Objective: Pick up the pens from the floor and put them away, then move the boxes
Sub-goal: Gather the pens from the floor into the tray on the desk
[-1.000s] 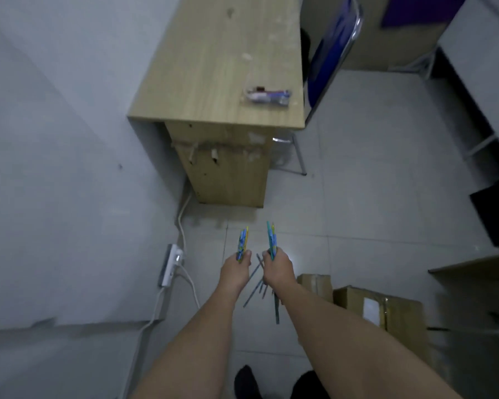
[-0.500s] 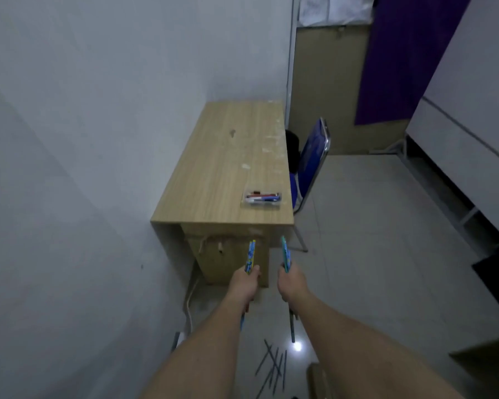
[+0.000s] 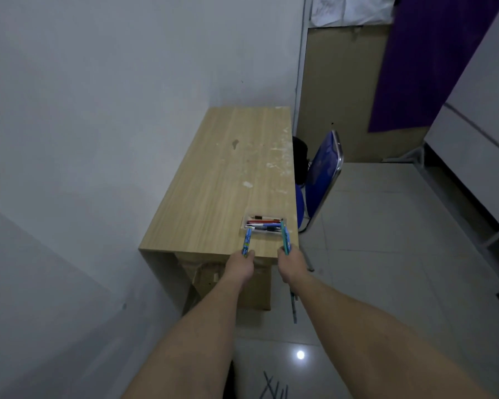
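Note:
My left hand (image 3: 240, 268) grips a blue patterned pen (image 3: 247, 241) that points up toward the desk. My right hand (image 3: 291, 264) holds teal-blue pens (image 3: 285, 237), with a dark pen end (image 3: 293, 308) hanging below the fist. Both hands hover at the near edge of the wooden desk (image 3: 228, 180), just short of a clear pen tray (image 3: 263, 223) holding red, blue and black pens. Several dark pens (image 3: 272, 388) still lie on the floor by my feet. No boxes are in view.
A blue chair (image 3: 320, 174) stands against the desk's right side. The white wall runs along the left. A cardboard-coloured cabinet (image 3: 257, 289) sits under the desk. Grey shelving (image 3: 473, 156) lines the right. Tiled floor (image 3: 386, 254) spreads to the right.
I have straightened up and stepped toward the desk; both hands rose from the floor pens to the desk's near edge, still holding pens. The boxes dropped out of view.

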